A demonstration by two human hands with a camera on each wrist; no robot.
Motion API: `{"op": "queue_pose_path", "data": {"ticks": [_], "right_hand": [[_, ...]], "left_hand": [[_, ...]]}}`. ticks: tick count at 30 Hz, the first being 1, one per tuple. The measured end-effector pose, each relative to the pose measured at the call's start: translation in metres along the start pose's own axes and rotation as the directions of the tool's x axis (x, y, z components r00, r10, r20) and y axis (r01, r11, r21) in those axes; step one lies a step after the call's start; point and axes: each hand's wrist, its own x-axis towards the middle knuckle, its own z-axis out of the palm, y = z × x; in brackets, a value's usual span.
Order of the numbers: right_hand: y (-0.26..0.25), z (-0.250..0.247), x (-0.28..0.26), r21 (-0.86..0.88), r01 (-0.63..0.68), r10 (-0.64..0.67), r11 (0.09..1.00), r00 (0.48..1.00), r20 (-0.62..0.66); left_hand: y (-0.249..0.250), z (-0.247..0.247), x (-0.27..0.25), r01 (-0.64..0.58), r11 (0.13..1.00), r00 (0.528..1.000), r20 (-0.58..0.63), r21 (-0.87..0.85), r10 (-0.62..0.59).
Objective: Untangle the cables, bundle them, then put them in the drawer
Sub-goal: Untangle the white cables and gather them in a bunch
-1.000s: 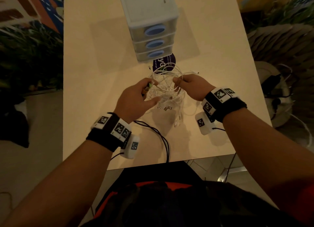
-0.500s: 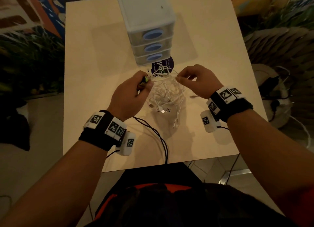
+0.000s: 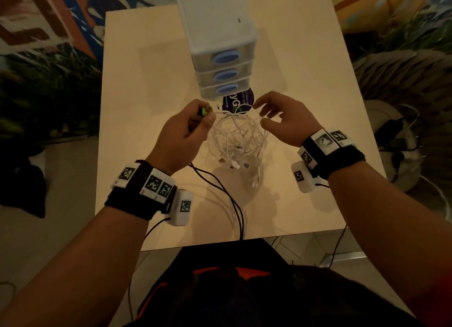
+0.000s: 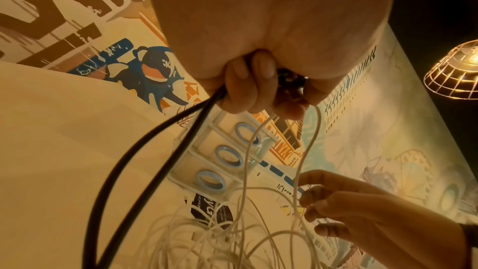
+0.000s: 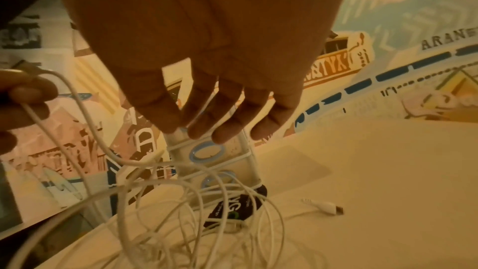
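My left hand [image 3: 186,133] is closed in a grip on a white cable [image 4: 308,150] and on a black cable [image 4: 145,159]. The black cable leaves the fist and runs toward me, over the near edge of the surface [image 3: 151,87]. A small green-tipped part [image 3: 204,111] shows between the left thumb and forefinger; I cannot tell what it is.

My right hand [image 3: 288,117] hovers just right of the tangle, its fingers [image 5: 227,122] spread and relaxed, its grip open. In the left wrist view a white strand passes close by the right fingertips; contact cannot be made out.

The tangle of white cables [image 3: 238,138] hangs between my two hands, its upper strand stretched left to right and its loops drooping to the surface. Several loose plug ends [image 3: 241,165] lie at the near side of the heap and point toward me. One separate white connector [image 5: 327,208] lies flat on the surface to the right, its metal tip pointing right.

The three-drawer plastic unit [image 3: 220,45] stands at the far middle of the surface, all drawers closed, blue oval handles [image 3: 226,57] facing me. A dark round sticker [image 3: 238,101] lies just in front of it.
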Motion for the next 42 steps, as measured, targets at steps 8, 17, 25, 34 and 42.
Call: {"op": "queue_pose_path", "data": {"ticks": [8, 17, 25, 34, 42], "right_hand": [[-0.012, 0.011, 0.006, -0.181, 0.182, -0.151, 0.966, 0.974, 0.170], [0.014, 0.006, 0.005, -0.169, 0.006, -0.009, 0.986, 1.000, -0.018], [-0.002, -0.008, 0.006, 0.020, -0.036, 0.039, 0.999, 0.977, -0.209], [-0.006, -0.028, -0.013, 0.370, -0.088, 0.194, 0.925, 0.945, -0.262], [-0.034, -0.052, -0.018, 0.707, 0.031, 0.254, 0.706, 0.921, -0.294]], "left_hand": [[0.004, -0.005, 0.010, -0.019, 0.985, 0.998, -0.070, -0.173, 0.007], [-0.004, -0.017, 0.015, -0.029, 0.958, 0.971, -0.235, -0.286, -0.041], [0.002, -0.018, 0.016, -0.048, 0.960, 0.973, -0.229, -0.276, -0.017], [0.007, -0.025, 0.015, 0.014, 0.962, 0.982, -0.179, -0.274, -0.066], [-0.028, -0.019, 0.011, 0.334, 0.931, 0.905, -0.225, -0.151, -0.361]]}}
